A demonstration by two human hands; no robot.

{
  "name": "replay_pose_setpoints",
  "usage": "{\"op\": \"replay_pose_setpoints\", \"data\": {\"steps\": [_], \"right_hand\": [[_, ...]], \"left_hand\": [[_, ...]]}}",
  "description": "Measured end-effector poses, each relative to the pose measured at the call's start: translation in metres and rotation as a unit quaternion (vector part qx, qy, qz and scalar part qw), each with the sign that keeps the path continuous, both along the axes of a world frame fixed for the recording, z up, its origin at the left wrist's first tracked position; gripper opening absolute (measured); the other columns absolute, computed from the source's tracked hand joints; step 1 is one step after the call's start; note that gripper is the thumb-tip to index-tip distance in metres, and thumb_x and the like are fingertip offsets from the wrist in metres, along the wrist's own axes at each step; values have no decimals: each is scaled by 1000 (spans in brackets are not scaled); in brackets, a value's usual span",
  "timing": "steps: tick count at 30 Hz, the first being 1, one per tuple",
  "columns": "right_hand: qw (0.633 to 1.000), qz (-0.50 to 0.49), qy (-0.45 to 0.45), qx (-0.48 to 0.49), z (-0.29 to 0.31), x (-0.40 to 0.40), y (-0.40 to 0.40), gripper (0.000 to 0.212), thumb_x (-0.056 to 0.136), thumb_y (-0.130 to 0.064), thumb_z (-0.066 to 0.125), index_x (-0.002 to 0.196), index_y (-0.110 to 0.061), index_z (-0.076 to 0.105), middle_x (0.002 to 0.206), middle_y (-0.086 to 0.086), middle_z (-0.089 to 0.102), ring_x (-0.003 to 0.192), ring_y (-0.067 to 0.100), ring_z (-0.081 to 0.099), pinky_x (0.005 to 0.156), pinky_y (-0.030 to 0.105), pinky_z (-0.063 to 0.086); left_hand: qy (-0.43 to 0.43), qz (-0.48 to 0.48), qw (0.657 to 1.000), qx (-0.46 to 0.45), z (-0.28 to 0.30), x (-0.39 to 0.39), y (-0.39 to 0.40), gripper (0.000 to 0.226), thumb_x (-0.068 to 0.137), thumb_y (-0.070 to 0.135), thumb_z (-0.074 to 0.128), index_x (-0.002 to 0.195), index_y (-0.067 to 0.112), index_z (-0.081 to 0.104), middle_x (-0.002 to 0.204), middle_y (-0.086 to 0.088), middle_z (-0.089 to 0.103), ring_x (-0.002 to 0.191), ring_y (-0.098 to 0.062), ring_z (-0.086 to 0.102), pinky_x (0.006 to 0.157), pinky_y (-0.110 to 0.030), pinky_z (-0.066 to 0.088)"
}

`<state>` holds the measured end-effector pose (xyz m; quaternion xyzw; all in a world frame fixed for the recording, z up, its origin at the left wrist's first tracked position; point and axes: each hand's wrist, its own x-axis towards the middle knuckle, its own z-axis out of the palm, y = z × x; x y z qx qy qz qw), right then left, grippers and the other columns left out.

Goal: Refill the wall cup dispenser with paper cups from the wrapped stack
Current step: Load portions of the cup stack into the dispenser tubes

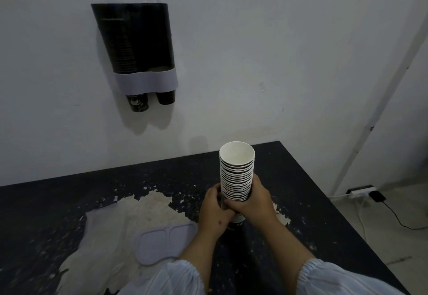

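Hanging on the white wall [254,51] at the left is the cup dispenser [136,46] — a dark, two-column housing with a pale band across its lower edge. Its left column shows a stack of dark cups behind the tinted front, and the right column looks mostly dark; how full it is I cannot tell. Two dark cup bottoms [150,101] poke out beneath the band, side by side.

Below it, a black table [324,190] butts against the wall, its surface badly peeled so that a broad pale patch shows across the left and middle. On that patch, near the front edge, lies a flat pale lid [162,245] with two rounded lobes.

Just right of the lid, the left hand [214,210] curls its fingers around the lower part of the stack of paper cups [236,174], thumb tucked toward the stack. The stack stands upright on the table, white rims ringed one over another, the top cup's white inside open to view. The right hand [253,199] wraps the same lower section from the other side — fingers closed around it, touching the left hand. Whether any wrapper is there I cannot make out. Pale striped sleeves [335,278] cover both forearms.

Far right, on the floor, a power strip [362,192] sits with a dark plug and cable trailing away.
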<state>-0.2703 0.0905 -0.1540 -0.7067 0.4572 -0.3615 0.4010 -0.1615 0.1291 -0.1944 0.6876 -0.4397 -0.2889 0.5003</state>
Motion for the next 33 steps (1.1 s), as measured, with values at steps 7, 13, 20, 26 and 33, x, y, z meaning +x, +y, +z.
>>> {"op": "replay_pose_setpoints", "data": {"steps": [7, 13, 20, 26, 33], "right_hand": [[1000, -3, -6, 0, 1, 0, -2, 73, 61, -21, 85, 123, -21, 48, 101, -14, 55, 93, 3, 54, 69, 7, 40], [1000, -7, -10, -9, -1, 2, -1, 73, 59, -22, 86, 123, -21, 49, 101, -15, 56, 92, 2, 56, 70, 6, 42], [1000, -19, -10, -6, -2, 1, -1, 73, 57, -21, 86, 121, -21, 51, 101, -11, 59, 93, 8, 58, 76, 22, 49], [1000, -27, -9, -3, -2, 1, 1, 72, 56, -20, 86, 119, -20, 51, 97, -12, 58, 90, 9, 58, 75, 24, 49], [999, -32, -37, -12, 13, 2, -4, 67, 58, -22, 86, 116, -21, 51, 99, -10, 61, 91, 9, 59, 71, 20, 49]], "left_hand": [[-30, -7, 1000, -1, -1, 1, -3, 53, 72, 9, 67, 122, 17, 52, 117, 0, 54, 103, -11, 56, 88, -26, 47], [-36, -4, 999, 4, -1, 3, -2, 54, 71, 7, 67, 122, 17, 50, 116, 1, 52, 104, -12, 55, 87, -24, 45], [-33, -11, 999, 9, 0, 3, -3, 54, 70, 9, 68, 121, 17, 51, 116, 1, 53, 103, -13, 57, 88, -29, 49], [-25, -12, 1000, 14, 0, 3, -2, 55, 70, 10, 69, 121, 17, 51, 116, 1, 53, 103, -12, 58, 89, -28, 50], [-40, -24, 998, 30, 2, 6, -5, 54, 68, 15, 73, 119, 16, 53, 117, 1, 54, 105, -14, 58, 90, -30, 51]]}}
